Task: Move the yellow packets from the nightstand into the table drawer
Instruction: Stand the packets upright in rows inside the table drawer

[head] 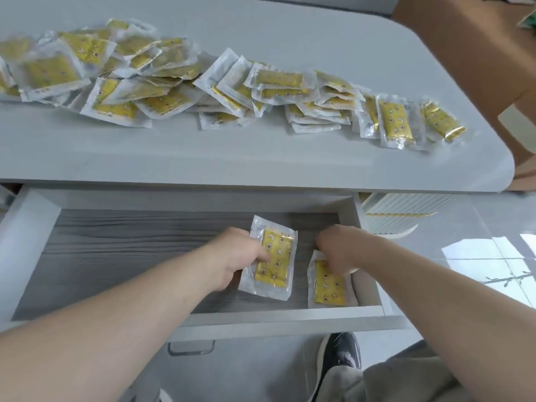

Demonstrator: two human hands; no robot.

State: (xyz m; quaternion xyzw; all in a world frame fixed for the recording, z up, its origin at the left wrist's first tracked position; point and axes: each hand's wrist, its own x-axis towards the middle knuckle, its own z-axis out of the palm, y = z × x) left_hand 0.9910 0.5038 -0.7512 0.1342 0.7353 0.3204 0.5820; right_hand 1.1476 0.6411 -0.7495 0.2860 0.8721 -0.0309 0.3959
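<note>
Grips one yellow packet (274,262) in left hand (232,256), thumb across the clear wrapper and fingers curled under its left edge. Holds it tilted, about mid-width in the open drawer (290,313), low over the grey wood-grain floor; cannot tell whether its lower end touches.

Reaches right hand (336,250) down onto a second packet (329,288), which lies flat near the drawer's right front corner, just beside the right wall. Fingers curled over its upper end, blurred; cannot tell whether pinching or only pressing. Hands apart, with a strip of bare drawer floor between the two packets. Both forearms across the drawer's front rim.

Behind the drawer, on the white table top (261,158): long heap of packets (174,82), overlapping, from the left edge to near the rounded right corner.

Around:
- Drawer handle (191,348) below the front panel.
- Dark shoe (340,352) and grey trouser leg (391,384) on the floor beneath.
- White ribbed unit (406,207) right of the drawer, under the table top.
- Brown cardboard box (464,47) at upper right.
</note>
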